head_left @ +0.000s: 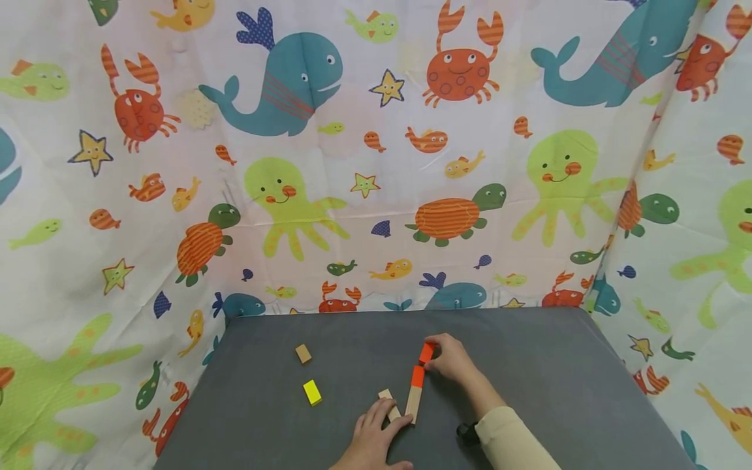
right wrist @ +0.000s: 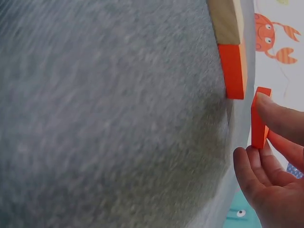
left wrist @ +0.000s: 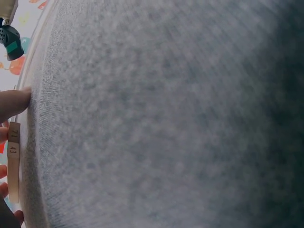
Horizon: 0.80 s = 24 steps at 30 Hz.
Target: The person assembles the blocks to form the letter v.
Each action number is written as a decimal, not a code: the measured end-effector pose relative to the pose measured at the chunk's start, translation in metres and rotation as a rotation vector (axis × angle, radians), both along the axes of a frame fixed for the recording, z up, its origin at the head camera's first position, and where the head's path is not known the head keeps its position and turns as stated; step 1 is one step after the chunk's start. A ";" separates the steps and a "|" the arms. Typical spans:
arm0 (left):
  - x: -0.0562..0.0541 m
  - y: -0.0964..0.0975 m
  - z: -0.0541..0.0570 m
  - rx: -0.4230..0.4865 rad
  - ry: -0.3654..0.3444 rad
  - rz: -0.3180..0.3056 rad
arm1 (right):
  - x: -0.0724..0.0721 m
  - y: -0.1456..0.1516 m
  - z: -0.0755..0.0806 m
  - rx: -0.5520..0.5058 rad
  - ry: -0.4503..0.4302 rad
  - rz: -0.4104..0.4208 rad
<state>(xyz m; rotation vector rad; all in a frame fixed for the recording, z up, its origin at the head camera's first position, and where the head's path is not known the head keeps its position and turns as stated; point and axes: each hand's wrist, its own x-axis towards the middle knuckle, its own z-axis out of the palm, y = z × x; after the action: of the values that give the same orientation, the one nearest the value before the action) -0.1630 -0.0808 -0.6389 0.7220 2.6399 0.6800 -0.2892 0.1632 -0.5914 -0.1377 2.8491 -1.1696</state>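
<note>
My right hand (head_left: 451, 359) pinches a small orange block (right wrist: 259, 121) between thumb and fingers, at the far end of a short row. That row holds another orange block (head_left: 418, 376) and a plain wooden block (head_left: 414, 403), end to end. In the right wrist view a narrow gap separates the held block from the row's orange block (right wrist: 232, 73). My left hand (head_left: 371, 436) lies with its fingers spread, fingertips over a second wooden block (head_left: 386, 395) and one at the row's near end. Printed numbers mark the wooden pieces (left wrist: 13, 166) in the left wrist view.
A yellow block (head_left: 313, 392) and a small tan block (head_left: 303, 354) lie apart on the left of the grey table (head_left: 252, 418). Behind the table hangs a curtain (head_left: 364, 196) printed with sea animals. A dark wrist device (head_left: 468, 434) sits at the right sleeve.
</note>
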 end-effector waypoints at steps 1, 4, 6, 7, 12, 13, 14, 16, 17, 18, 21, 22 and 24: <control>0.000 0.000 0.000 0.002 0.002 -0.001 | -0.001 -0.001 -0.001 -0.006 -0.008 -0.002; 0.000 0.000 -0.001 0.016 -0.001 0.004 | -0.002 -0.003 -0.002 -0.020 -0.018 0.000; 0.000 0.000 -0.001 0.021 -0.001 0.007 | -0.002 -0.005 -0.002 -0.028 -0.022 0.001; 0.001 0.001 0.000 0.016 0.001 0.008 | -0.003 -0.006 -0.003 -0.027 -0.019 0.004; 0.002 0.002 0.002 -0.006 -0.008 0.018 | -0.007 -0.007 -0.006 -0.034 -0.031 0.014; 0.002 0.002 0.003 -0.009 -0.013 0.019 | -0.008 -0.006 -0.006 -0.034 -0.036 0.017; 0.002 0.002 0.002 -0.009 -0.018 0.020 | -0.009 -0.006 -0.006 -0.034 -0.042 0.020; 0.001 0.002 0.003 -0.011 -0.027 0.021 | -0.011 -0.006 -0.006 -0.036 -0.053 0.023; 0.001 0.002 0.003 -0.011 -0.031 0.021 | -0.012 -0.006 -0.005 -0.037 -0.055 0.025; 0.001 0.002 0.002 -0.010 -0.035 0.022 | -0.013 -0.007 -0.005 -0.042 -0.059 0.026; 0.001 0.001 0.001 -0.005 -0.034 0.020 | -0.014 -0.007 -0.004 -0.049 -0.069 0.027; 0.001 0.001 0.000 -0.001 -0.030 0.018 | -0.014 -0.008 -0.003 -0.049 -0.075 0.026; 0.000 0.001 -0.001 0.006 -0.025 0.015 | -0.014 -0.008 -0.004 -0.044 -0.084 0.025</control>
<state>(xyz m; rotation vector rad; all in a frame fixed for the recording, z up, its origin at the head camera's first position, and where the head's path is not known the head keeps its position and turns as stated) -0.1625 -0.0802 -0.6396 0.6920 2.6244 0.6968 -0.3033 0.1552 -0.5952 -0.1228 2.7425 -1.2044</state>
